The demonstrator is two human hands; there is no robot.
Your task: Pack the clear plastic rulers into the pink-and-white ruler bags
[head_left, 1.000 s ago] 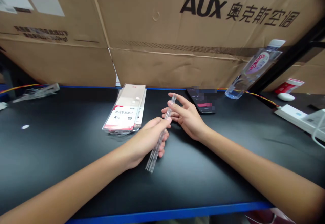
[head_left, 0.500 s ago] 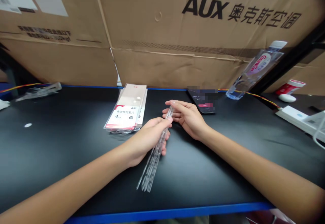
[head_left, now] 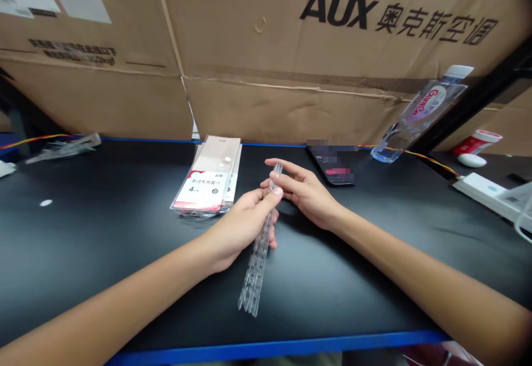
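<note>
A bundle of several clear plastic rulers (head_left: 254, 277) slants over the table, its lower ends slightly fanned toward me. My left hand (head_left: 253, 211) is closed around the upper half, thumb on top and fingertips showing on the far side. At the top end, my right hand (head_left: 305, 191) pinches the rulers between thumb and fingers, close to my left thumb. To the left of my hands lies a stack of flat ruler-set packets (head_left: 199, 189) in clear sleeves with white and red labels.
A phone (head_left: 332, 166) lies behind my right hand. A tilted water bottle (head_left: 419, 114) stands back right, near a white power strip (head_left: 482, 194). Crumpled clear plastic (head_left: 64, 147) and a small white disc (head_left: 45, 203) are on the left. A cardboard box (head_left: 266, 106) walls the back.
The rulers' lower ends have come closer together and swung slightly right. My right thumb and fingers have shifted a little at the top end. My left hand keeps its hold.
</note>
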